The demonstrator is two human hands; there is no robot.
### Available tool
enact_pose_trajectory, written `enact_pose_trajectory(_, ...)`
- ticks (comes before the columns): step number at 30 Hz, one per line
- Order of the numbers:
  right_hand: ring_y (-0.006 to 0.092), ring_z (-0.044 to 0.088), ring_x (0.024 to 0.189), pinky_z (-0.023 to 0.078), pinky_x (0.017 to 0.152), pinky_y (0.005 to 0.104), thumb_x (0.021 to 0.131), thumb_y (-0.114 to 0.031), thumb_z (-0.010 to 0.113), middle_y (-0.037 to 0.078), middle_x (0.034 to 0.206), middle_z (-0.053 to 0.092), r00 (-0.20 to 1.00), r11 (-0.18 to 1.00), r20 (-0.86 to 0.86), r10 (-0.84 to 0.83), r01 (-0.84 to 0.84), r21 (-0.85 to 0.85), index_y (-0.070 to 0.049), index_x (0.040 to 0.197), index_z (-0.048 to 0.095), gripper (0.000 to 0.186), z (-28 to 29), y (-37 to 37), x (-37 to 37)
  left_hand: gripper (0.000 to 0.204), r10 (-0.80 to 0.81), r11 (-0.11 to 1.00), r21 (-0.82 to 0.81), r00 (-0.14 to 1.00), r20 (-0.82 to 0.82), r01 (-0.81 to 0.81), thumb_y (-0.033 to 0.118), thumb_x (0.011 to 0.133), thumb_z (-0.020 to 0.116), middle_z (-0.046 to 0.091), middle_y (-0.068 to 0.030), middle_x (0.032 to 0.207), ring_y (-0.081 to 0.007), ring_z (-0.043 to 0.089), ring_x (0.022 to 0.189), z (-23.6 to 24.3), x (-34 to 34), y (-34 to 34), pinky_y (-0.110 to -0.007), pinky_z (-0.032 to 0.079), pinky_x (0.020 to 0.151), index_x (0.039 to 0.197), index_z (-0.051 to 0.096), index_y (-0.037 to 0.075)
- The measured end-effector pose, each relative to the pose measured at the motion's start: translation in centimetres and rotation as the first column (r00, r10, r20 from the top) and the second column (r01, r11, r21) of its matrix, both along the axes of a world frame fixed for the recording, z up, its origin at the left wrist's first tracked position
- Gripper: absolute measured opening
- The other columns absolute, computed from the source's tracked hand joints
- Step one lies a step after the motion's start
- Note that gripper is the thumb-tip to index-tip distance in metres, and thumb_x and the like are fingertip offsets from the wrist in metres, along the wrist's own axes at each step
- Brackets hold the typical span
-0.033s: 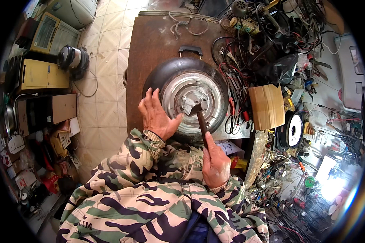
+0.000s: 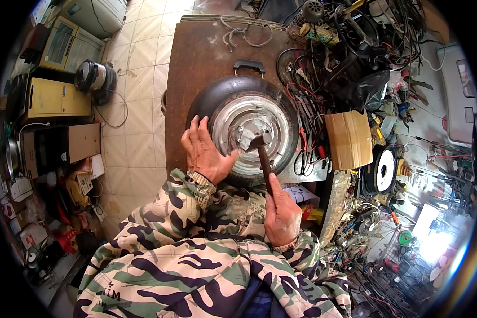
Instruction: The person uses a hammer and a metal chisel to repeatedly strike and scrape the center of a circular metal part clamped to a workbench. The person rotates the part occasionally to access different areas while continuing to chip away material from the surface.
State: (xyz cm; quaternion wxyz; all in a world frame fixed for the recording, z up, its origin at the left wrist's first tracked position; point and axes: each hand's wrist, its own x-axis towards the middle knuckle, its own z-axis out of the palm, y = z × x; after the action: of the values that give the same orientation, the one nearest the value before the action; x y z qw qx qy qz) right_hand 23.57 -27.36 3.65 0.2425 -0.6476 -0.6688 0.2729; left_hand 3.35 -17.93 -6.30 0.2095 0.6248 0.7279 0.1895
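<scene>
A round, black, pan-like piece (image 2: 206, 98) lies on the brown table, and a silvery metal disc with raised rings (image 2: 229, 124) fills its middle. Its far rim has a black handle (image 2: 249, 65) beside it. My left hand (image 2: 209, 153) rests on the left side of the rim, fingers spread and holding nothing. In my right hand (image 2: 282, 216) is the wooden handle of a hammer (image 2: 265, 161). The dark hammer head is over the centre of the disc; whether it touches the metal I cannot tell.
Cables and pliers with red grips (image 2: 303, 139) crowd the table's right side, next to a cardboard box (image 2: 349, 140). A wire loop (image 2: 257, 36) lies at the far edge. Further right are a white-faced spool (image 2: 387, 169) and heaped tools. Tiled floor (image 2: 135, 106) runs along the left.
</scene>
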Motion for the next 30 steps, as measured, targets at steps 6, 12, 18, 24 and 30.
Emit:
enact_pose_trajectory(6,0.0405,0.064,0.073,0.053,0.065,0.0496,0.099,-0.003,0.071,0.019,0.087,0.063,0.996,0.996,0.006,-0.089,0.089,0.018,-0.008,0.160,0.055,0.063,-0.9,-1.0,-1.0,0.120,-0.014,1.000,-0.003,1.000,-0.011,0.014,0.041,0.073,0.092,0.026,-0.0265,0.167,-0.0496,0.028,0.147,-0.3,0.2,-0.1,-0.059,0.029,0.126,0.164,0.026,0.001)
enact_pose_trajectory(12,0.0387,0.065,0.072,0.054,0.066,0.0488,0.099,-0.001,0.070,0.019,0.087,0.064,0.986,0.987,-0.061,-0.155,0.156,0.022,-0.007,0.157,0.058,0.059,-1.3,-1.6,-1.8,0.117,-0.056,0.998,0.003,0.998,-0.028,0.056,0.042,0.076,0.090,0.026,-0.0296,0.168,-0.0498,0.025,0.149,-0.5,0.1,-0.2,-0.061,0.025,0.127,0.164,0.026,0.000)
enact_pose_trajectory(18,0.0394,0.067,0.077,0.055,0.069,0.0474,0.100,-0.001,0.070,0.020,0.091,0.067,0.969,0.976,-0.141,-0.201,0.211,0.057,-0.007,0.156,0.059,0.058,-2.2,-1.7,-1.6,0.117,-0.070,0.998,-0.004,0.997,-0.026,0.070,0.044,0.078,0.089,0.025,-0.0314,0.168,-0.0508,0.024,0.149,-0.4,0.9,0.0,-0.061,0.022,0.127,0.164,0.025,-0.002)
enact_pose_trajectory(24,0.0414,0.068,0.077,0.056,0.067,0.0481,0.099,-0.001,0.070,0.021,0.094,0.068,0.977,0.980,-0.077,-0.198,0.198,-0.011,-0.005,0.157,0.058,0.059,-2.5,-2.2,-2.0,0.117,-0.091,0.996,-0.028,0.995,-0.040,0.090,0.044,0.079,0.088,0.024,-0.0316,0.168,-0.0497,0.023,0.150,-0.3,0.9,0.1,-0.061,0.019,0.128,0.165,0.024,-0.002)
enact_pose_trajectory(30,0.0399,0.067,0.074,0.056,0.065,0.0471,0.097,0.000,0.072,0.019,0.091,0.067,0.971,0.970,-0.097,-0.217,0.225,0.090,-0.006,0.156,0.059,0.061,-2.4,-2.5,-2.0,0.118,-0.107,0.994,0.000,0.993,-0.048,0.107,0.045,0.079,0.088,0.024,-0.0317,0.168,-0.0502,0.022,0.151,-0.4,1.1,0.2,-0.061,0.018,0.128,0.165,0.022,-0.003)
